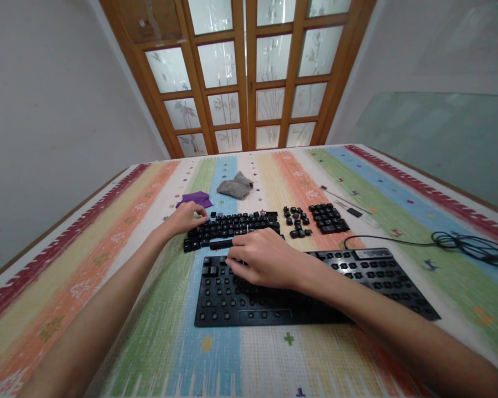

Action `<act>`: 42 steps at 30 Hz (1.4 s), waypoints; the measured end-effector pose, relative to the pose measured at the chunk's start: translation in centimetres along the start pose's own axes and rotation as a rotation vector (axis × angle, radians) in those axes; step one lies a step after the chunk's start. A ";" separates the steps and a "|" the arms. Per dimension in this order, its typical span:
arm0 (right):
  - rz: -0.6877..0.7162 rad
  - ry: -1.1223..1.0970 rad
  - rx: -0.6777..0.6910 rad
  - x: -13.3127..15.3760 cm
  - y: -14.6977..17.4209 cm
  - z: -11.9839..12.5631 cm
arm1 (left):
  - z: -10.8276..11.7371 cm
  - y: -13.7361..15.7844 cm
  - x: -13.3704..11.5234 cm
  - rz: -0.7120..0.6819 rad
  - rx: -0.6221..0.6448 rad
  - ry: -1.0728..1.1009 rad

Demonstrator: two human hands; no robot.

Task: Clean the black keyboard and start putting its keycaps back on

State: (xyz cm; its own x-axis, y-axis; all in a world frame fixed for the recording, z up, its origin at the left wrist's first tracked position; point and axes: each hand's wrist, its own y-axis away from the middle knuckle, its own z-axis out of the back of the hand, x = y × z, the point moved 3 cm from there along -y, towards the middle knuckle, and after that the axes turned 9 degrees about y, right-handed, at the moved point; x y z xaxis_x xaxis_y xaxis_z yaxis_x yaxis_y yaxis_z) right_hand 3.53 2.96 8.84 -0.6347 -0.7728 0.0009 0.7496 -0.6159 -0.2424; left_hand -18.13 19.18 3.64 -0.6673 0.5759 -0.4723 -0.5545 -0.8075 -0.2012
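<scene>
My left hand [186, 218] reaches to the left end of the rows of loose black keycaps [240, 224], its thumb and fingers bent close together at a keycap there. My right hand [265, 258] is over the upper left of a black keyboard [249, 316], most of whose key places are bare. Its fingers are closed, with the tips down by a few keycaps [209, 271] fitted at the corner; they seem to pinch a keycap, largely hidden by the fingers. A long space bar [221, 244] lies just behind the keyboard.
Purple cloth [196, 199] and grey cloth [235, 186] lie behind the keycaps. More keycaps form a loose group [297, 221] and a block [328, 218]. A thin stick-like tool [348, 200] and coiled cable [473, 246] lie to the right on the striped tablecloth [157, 337].
</scene>
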 end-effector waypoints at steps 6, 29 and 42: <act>-0.002 -0.003 0.003 0.0 0.0 -0.7 | 0.1 -0.1 0.2 0.018 -0.018 0.087; 0.051 -0.051 0.116 0.5 -0.2 -3.2 | -2.6 10.7 -10.4 -0.326 0.013 0.315; 0.042 -0.007 0.035 0.7 -0.3 -4.9 | -3.2 11.2 -10.2 -0.386 -0.022 0.329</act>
State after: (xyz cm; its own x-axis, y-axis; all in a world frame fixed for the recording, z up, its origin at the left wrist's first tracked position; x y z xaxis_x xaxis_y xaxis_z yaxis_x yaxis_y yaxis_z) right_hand 1.95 3.38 4.15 -0.6011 -0.7992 -0.0017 0.7819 -0.5876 -0.2083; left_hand -15.89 3.87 3.49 -0.2217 0.7650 -0.6046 -0.7166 -0.5483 -0.4311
